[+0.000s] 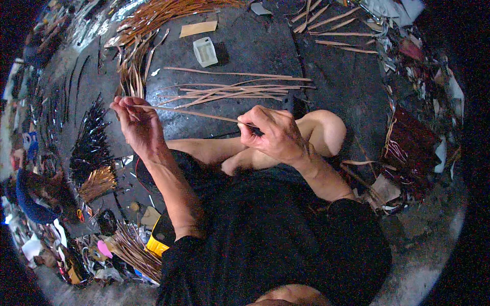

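A thin brown strip (196,112) is stretched between my two hands above my crossed legs. My left hand (139,125) pinches its left end, palm turned upward and fingers curled. My right hand (273,132) grips the other end between thumb and bent fingers. Just beyond the strip, several similar loose strips (229,93) lie roughly side by side on the dark floor mat. Behind my left fingers stands a bundle of brown strips (132,76), its lower part hidden by the hand.
A white plastic box (205,52) and a tan card piece (198,28) lie farther off. Orange-brown strips (168,15) curve along the far edge. At left are a black strip bundle (91,143) and a yellow container (156,246). More strips (337,34) spread far right, beside scraps.
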Motion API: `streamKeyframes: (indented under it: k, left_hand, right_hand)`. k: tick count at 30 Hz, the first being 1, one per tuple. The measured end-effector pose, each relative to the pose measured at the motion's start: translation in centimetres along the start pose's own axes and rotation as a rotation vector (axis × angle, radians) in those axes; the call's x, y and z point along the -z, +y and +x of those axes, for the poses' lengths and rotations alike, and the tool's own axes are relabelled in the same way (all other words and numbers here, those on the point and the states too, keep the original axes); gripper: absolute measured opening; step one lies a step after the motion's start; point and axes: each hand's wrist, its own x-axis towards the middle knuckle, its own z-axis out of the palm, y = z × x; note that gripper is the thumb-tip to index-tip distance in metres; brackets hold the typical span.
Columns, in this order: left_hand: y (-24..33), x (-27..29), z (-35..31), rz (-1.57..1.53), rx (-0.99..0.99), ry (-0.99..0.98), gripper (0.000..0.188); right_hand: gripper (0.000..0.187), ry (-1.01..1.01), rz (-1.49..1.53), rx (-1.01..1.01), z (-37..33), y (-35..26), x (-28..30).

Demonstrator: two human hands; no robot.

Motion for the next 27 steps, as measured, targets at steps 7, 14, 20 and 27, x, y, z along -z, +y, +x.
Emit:
streamKeyframes:
  k: [7, 14, 20, 27]
  left_hand:
    - [4.1, 4.2, 3.2, 0.072, -0.02, -0.022, 0.011]
    - [8.1, 6.2, 4.3, 0.054, -0.053, -0.044, 0.013]
    - [13.3, 10.9, 0.2, 0.751, -0.515, 0.316, 0.032]
    - [5.9, 0.8, -3.7, 1.854, -0.266, -0.3, 0.026]
  right_hand:
    - [0.02, -0.015, -0.043, -0.009, -1.5, 0.4, 0.8]
    - [0.021, -0.013, 0.023, 0.008, -1.7, -0.3, 0.9]
    - [0.018, -0.107, 0.219, 0.016, -2.1, -1.6, -3.9]
    - [0.012, -0.247, 0.108, -0.009, -2.6, -0.7, -7.4]
